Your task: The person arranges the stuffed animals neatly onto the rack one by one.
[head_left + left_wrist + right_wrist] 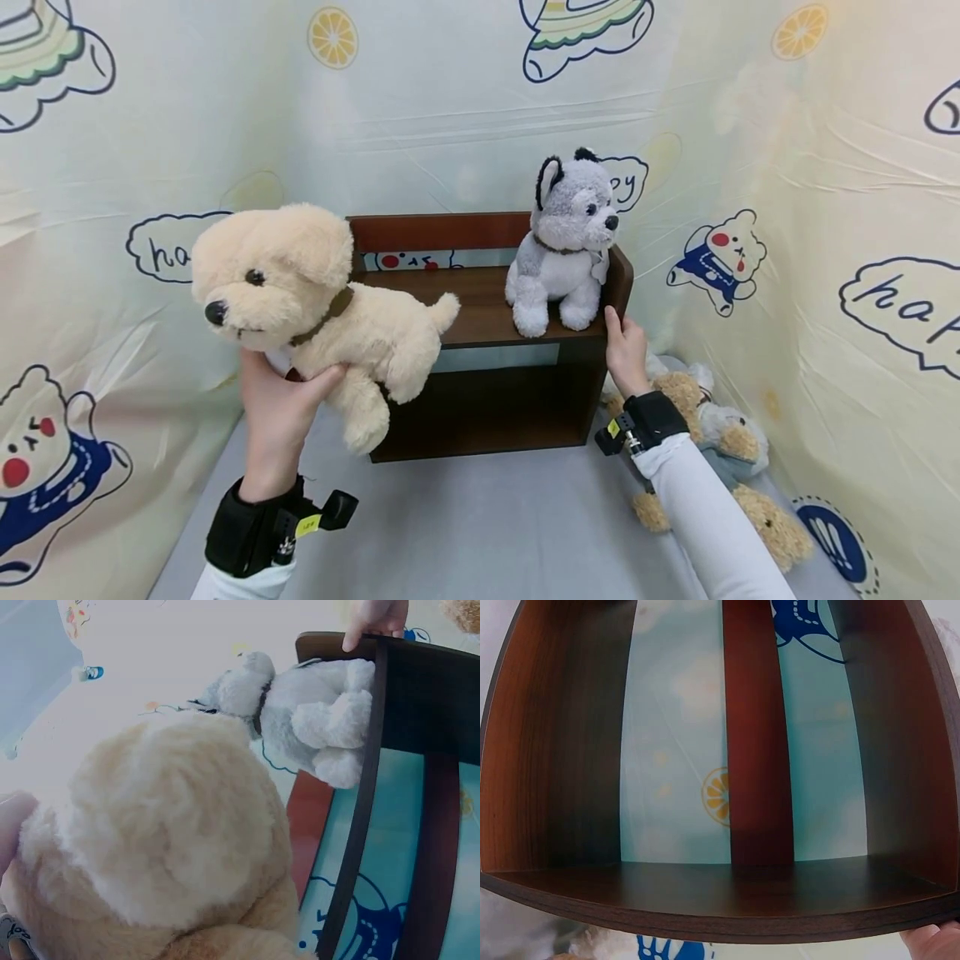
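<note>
My left hand (281,408) holds a cream plush dog (390,333) up in front of the shelf's left part, gripping it from below at the chest. Fur fills much of the left wrist view, where the plush dog (165,825) hides most of that hand. On the upper board of a dark brown wooden shelf (465,321), at its right end, sits a grey and white plush husky (558,271). My right hand (628,354) grips the shelf's right side panel, thumb at the front edge; its fingertips (934,945) peek in at the right wrist view's lower corner.
Several plush toys (738,442) lie in a heap right of the shelf, partly behind my right forearm. The shelf stands on a grey surface (480,525). A printed curtain (450,108) encloses the back and sides.
</note>
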The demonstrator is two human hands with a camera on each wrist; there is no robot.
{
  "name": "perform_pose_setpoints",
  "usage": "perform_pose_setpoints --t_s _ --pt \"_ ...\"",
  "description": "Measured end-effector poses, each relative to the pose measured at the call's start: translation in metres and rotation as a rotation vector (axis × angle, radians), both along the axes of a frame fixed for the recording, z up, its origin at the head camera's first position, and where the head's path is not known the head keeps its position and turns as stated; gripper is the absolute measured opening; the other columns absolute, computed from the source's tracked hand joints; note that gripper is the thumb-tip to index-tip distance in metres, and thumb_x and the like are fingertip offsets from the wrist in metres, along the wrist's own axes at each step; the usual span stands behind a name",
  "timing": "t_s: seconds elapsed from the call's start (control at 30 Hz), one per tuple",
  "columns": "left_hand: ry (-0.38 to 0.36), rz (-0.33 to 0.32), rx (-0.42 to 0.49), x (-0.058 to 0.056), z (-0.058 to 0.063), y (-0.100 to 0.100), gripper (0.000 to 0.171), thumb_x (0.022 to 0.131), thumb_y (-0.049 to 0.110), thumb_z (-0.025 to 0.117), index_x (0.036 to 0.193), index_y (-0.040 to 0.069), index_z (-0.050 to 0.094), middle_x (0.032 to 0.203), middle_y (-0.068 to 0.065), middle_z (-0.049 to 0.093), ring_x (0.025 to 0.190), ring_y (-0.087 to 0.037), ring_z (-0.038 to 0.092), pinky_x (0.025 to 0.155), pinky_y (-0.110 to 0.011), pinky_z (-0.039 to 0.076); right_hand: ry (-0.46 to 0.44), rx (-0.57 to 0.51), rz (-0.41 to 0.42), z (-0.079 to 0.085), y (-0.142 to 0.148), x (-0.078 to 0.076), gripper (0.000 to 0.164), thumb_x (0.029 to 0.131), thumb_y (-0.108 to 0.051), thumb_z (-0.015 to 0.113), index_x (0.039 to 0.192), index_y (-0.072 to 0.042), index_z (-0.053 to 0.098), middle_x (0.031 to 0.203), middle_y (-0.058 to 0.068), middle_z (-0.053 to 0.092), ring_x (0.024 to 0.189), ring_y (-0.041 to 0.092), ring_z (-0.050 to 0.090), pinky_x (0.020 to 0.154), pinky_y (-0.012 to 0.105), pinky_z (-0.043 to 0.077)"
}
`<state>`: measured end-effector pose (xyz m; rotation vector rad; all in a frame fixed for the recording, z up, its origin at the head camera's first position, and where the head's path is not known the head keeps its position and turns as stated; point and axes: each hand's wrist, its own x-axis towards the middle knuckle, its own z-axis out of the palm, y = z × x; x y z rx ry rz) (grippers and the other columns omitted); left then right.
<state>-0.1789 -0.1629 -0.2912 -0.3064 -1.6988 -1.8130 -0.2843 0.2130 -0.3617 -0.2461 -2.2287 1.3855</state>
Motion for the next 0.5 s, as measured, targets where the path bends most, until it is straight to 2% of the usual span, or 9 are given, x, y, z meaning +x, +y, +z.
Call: perform_pose_setpoints --t_s 0.27,0.4,0.5 --pt "0.001 0.101 -0.098 -0.01 0.006 0.008 0.09 0.064 -0.01 0.074 0.138 0.017 0.03 0.136 -0.001 0.037 0.126 -0.014 0.033 0.095 -0.032 0.04 0.004 0.001 0.013 0.0 0.0 0.002 0.049 0.097 -0.042 0.035 0.078 0.002 0.048 0.065 0.006 0.029 0.064 0.024 0.035 0.059 0.03 0.027" --pt "-0.084 0.218 -0.169 -0.017 0.009 0.012 0.082 0.066 0.002 0.077 0.134 0.012 0.031 0.131 -0.001 0.04 0.121 -0.011 0.036 0.098 -0.031 0.034 0.006 0.0 0.012 0.001 0.0 0.002 0.049 0.097 -0.042 0.035 0.077 0.001 0.047 0.065 0.005 0.029 0.063 0.023 0.035 0.058 0.03 0.027" --pt "-0.156 0.278 -0.202 -0.021 0.013 0.017 0.074 0.067 0.01 0.077 0.127 0.006 0.033 0.125 -0.006 0.042 0.117 -0.015 0.038 0.097 -0.032 0.03 0.007 -0.001 0.012 0.001 0.0 0.002 0.048 0.097 -0.042 0.035 0.077 0.001 0.047 0.065 0.006 0.029 0.063 0.023 0.035 0.058 0.03 0.027"
